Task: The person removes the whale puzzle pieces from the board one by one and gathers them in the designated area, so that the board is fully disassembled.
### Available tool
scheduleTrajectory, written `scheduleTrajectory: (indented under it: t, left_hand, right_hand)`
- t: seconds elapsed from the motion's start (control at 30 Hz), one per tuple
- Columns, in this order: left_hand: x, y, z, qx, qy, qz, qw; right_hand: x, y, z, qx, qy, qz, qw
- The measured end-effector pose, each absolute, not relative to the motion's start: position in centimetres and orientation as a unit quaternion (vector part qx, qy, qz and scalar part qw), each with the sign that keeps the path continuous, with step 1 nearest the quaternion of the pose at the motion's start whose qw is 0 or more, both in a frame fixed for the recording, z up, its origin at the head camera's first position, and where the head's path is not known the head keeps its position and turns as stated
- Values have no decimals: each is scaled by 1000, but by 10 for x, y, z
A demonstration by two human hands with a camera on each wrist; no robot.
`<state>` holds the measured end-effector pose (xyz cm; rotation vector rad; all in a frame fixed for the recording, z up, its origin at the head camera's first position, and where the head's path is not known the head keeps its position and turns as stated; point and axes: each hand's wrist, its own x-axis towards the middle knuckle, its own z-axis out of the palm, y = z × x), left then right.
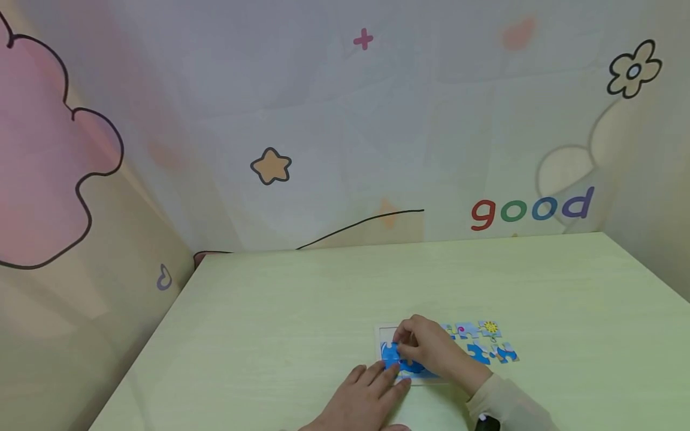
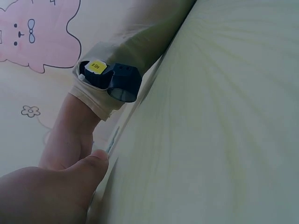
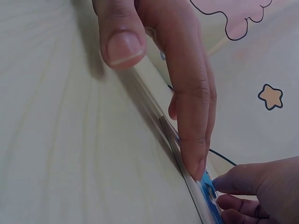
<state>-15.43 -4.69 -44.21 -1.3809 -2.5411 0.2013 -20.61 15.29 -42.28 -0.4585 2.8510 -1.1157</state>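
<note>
Head view shows me the puzzle tray (image 1: 428,381) on the table (image 1: 242,329), long axis seemingly left-right; right hand (image 1: 430,344) pinches a blue piece (image 1: 390,348), left hand (image 1: 362,396) rests spread at its near-left corner.

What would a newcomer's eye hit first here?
Probably the big pink shape at the head view's far left, then the colourful word "good" right of centre on the backdrop. Below, the blue puzzle stands out on the pale table, the right hand over it, the left hand at its near edge.
</note>
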Motion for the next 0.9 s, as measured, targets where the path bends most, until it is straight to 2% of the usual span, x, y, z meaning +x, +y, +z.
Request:
scheduleTrajectory:
  t: [0.13, 0.3, 0.8, 0.9]
  left_hand:
    - [-154, -49, -441, -471, -874, 63, 97]
    - [-154, -50, -441, -468, -876, 64, 91]
    - [-154, -49, -443, -474, -865, 79, 143]
    - [-154, -49, -441, -475, -866, 78, 137]
  right_hand:
    - [-206, 152, -422, -147, 916, -372, 35]
    - [-208, 152, -421, -165, 905, -390, 39]
    - [-207, 156, -418, -202, 890, -409, 26]
    - [-208, 157, -415, -200, 890, -410, 21]
